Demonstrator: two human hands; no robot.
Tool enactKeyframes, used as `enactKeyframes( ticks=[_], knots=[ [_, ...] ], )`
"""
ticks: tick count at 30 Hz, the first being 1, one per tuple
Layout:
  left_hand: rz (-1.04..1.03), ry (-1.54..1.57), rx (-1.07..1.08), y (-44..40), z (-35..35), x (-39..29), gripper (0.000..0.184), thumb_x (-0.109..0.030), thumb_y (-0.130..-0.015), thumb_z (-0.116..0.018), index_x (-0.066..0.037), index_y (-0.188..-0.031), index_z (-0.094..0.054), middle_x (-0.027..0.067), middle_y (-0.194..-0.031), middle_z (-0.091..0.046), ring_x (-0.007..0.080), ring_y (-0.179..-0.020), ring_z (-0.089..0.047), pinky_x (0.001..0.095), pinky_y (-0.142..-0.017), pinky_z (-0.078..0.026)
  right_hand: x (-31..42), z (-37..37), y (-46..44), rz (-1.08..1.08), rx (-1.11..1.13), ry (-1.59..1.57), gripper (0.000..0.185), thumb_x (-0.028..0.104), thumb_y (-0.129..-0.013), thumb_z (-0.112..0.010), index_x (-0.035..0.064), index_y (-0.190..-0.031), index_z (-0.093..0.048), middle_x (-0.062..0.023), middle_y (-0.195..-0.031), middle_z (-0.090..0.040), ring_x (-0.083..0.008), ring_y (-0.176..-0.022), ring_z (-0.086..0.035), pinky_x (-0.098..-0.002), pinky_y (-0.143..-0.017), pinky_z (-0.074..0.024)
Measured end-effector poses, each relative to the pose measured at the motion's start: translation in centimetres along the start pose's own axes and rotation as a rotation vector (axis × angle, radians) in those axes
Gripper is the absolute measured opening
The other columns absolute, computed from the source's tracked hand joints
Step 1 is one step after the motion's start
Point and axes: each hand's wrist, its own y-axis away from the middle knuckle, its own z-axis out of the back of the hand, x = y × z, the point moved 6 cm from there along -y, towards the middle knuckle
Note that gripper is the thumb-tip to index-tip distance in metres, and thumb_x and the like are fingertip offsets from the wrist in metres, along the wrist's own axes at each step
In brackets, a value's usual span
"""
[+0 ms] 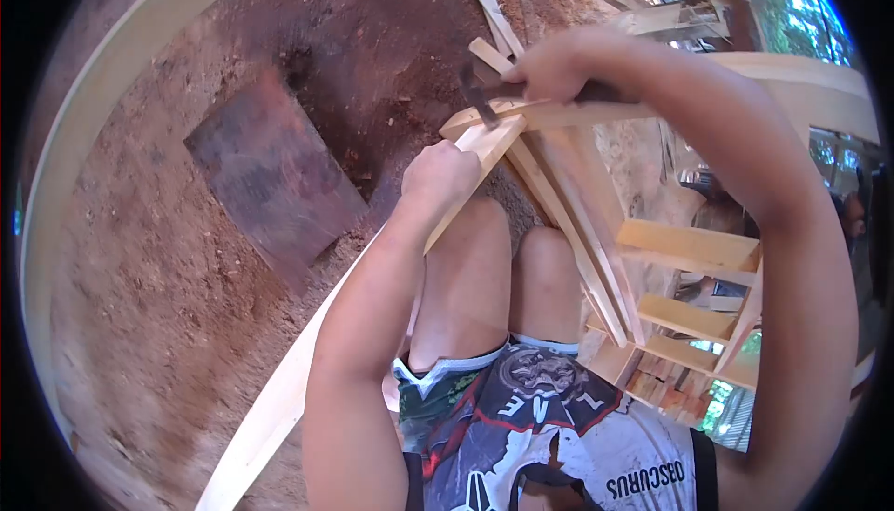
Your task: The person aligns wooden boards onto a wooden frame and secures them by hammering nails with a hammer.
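My left hand [441, 178] is closed around a long pale wooden board [270, 408], close to its upper end. The board slants from that end down to the lower left, passing beside my knee. In my right hand [563, 66] is a hammer [479, 97], slightly blurred, its dark head just over the board's end and seemingly touching it. That end lies across the corner of a wooden frame [596, 116]. Parallel slats [568, 222] run from this corner down past my knees. My right fingers partly hide the hammer's handle.
A dark flat sheet [279, 176] lies on the brown dirt ground [158, 325] to the left. A long curved wooden strip [56, 157] arcs along the far left. At the right stands a wooden rack with shelves [689, 245]. Stacked wood pieces [666, 385] are below it.
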Motion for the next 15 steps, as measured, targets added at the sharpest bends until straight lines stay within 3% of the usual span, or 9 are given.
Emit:
enactKeyframes(
  ticks=[2, 4, 7, 9, 10, 12, 15],
  knots=[
    [-0.019, -0.026, -0.041, -0.3, -0.2, 0.2, 0.049, -0.03, -0.086, -0.047, 0.007, -0.107, -0.071, 0.0315, -0.111, -0.067, 0.0433, -0.108, -0.066, 0.0479, -0.097, -0.05, 0.7, -1.6, -1.0, 0.042, -0.038, 0.022, 0.05, 0.019, -0.092, -0.052, 0.0139, -0.142, -0.052, -0.0194, -0.116, -0.069, -0.0359, -0.109, -0.066, -0.0465, -0.094, -0.0487],
    [-0.012, -0.023, -0.055, -0.6, -0.3, 0.2, 0.049, -0.03, -0.086, -0.047, 0.008, -0.107, -0.07, 0.032, -0.111, -0.067, 0.044, -0.108, -0.065, 0.048, -0.098, -0.049, 1.9, -1.3, 0.6, -0.041, -0.173, -0.218, 0.051, 0.02, -0.091, -0.054, 0.0133, -0.142, -0.052, -0.0209, -0.119, -0.067, -0.0373, -0.113, -0.064, -0.0471, -0.096, -0.0478],
    [-0.01, -0.039, -0.091, -0.8, -0.5, 0.2, 0.049, -0.03, -0.085, -0.048, 0.009, -0.106, -0.07, 0.0325, -0.11, -0.067, 0.0454, -0.108, -0.065, 0.048, -0.098, -0.049, 1.3, -4.8, 4.8, -0.019, -0.595, -0.698, 0.05, 0.021, -0.092, -0.059, 0.0115, -0.141, -0.05, -0.0227, -0.113, -0.067, -0.0384, -0.105, -0.064, -0.0435, -0.091, -0.0487],
    [-0.104, -0.026, -0.169, -0.9, -0.6, 0.3, 0.046, -0.028, -0.085, -0.048, 0.008, -0.099, -0.072, 0.0335, -0.103, -0.067, 0.0447, -0.105, -0.066, 0.0482, -0.097, -0.049, 2.0, -8.0, 9.6, -0.032, -0.926, -0.899, 0.054, 0.019, -0.089, -0.065, 0.0067, -0.139, -0.049, -0.0207, -0.105, -0.068, -0.0348, -0.097, -0.066, -0.0413, -0.086, -0.0495],
    [-0.101, -0.045, -0.145, -1.7, -1.0, 0.7, 0.046, -0.028, -0.085, -0.048, 0.008, -0.099, -0.072, 0.0335, -0.103, -0.067, 0.0447, -0.105, -0.066, 0.0482, -0.097, -0.049, 2.8, -10.4, 10.0, -0.042, -0.916, -0.928, 0.054, 0.019, -0.089, -0.065, 0.0067, -0.139, -0.049, -0.0207, -0.105, -0.068, -0.0348, -0.097, -0.066, -0.0413, -0.086, -0.0495],
    [-0.165, -0.14, -0.164, -2.9, -1.6, 0.5, 0.045, -0.028, -0.085, -0.05, 0.007, -0.101, -0.071, 0.0324, -0.104, -0.067, 0.0456, -0.104, -0.066, 0.0481, -0.095, -0.051, 3.3, -14.4, 11.7, 0.027, -1.273, -1.145, 0.049, 0.013, -0.088, -0.068, 0.0057, -0.134, -0.052, -0.0106, -0.099, -0.065, -0.0215, -0.093, -0.063, -0.0338, -0.085, -0.0494],
    [-0.143, -0.02, -0.261, -1.0, -0.7, -0.9, 0.042, -0.032, -0.088, -0.053, 0.005, -0.089, -0.073, 0.0308, -0.091, -0.069, 0.045, -0.094, -0.069, 0.0469, -0.089, -0.053, 4.6, -20.2, 9.3, 0.211, -0.997, -1.607, 0.04, 0.012, -0.086, -0.073, 0.0052, -0.122, -0.057, -0.0006, -0.093, -0.059, -0.0101, -0.089, -0.056, -0.0278, -0.081, -0.0462]
  ],
)
